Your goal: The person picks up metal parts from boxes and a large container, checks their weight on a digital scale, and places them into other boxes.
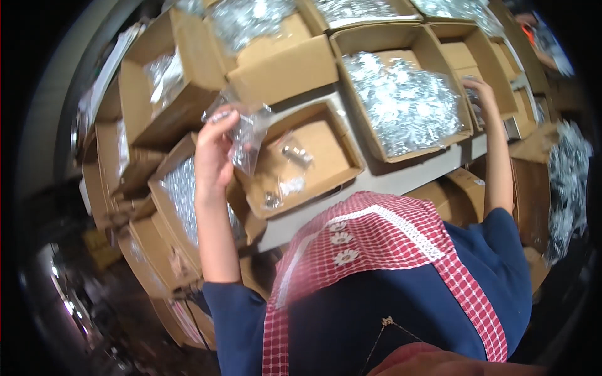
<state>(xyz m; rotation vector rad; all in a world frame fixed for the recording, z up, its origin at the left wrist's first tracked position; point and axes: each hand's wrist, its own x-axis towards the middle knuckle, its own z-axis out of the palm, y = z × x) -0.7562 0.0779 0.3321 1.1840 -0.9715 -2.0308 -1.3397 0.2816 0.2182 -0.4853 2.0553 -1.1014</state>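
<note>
My left hand (216, 141) is closed on a clear plastic bag (249, 135), its fingers pinching the crumpled top. The bag hangs over the left edge of a shallow cardboard tray (326, 135). Inside that tray lie a small clear packet with a metal part (295, 152), a white packet (291, 185) and a small dark metal piece (271, 200). Far to the right, my right hand (481, 97) reaches into a narrow cardboard box (461, 53). Its fingers are curled, and what they hold, if anything, is hidden.
A large box of shiny small bagged parts (404, 103) stands between my hands. More open cartons line the back and left, including a tall one (179, 81) and one of silvery packets (188, 194). A heap of clear bags (567, 188) fills the far right. A person (545, 44) shows at top right.
</note>
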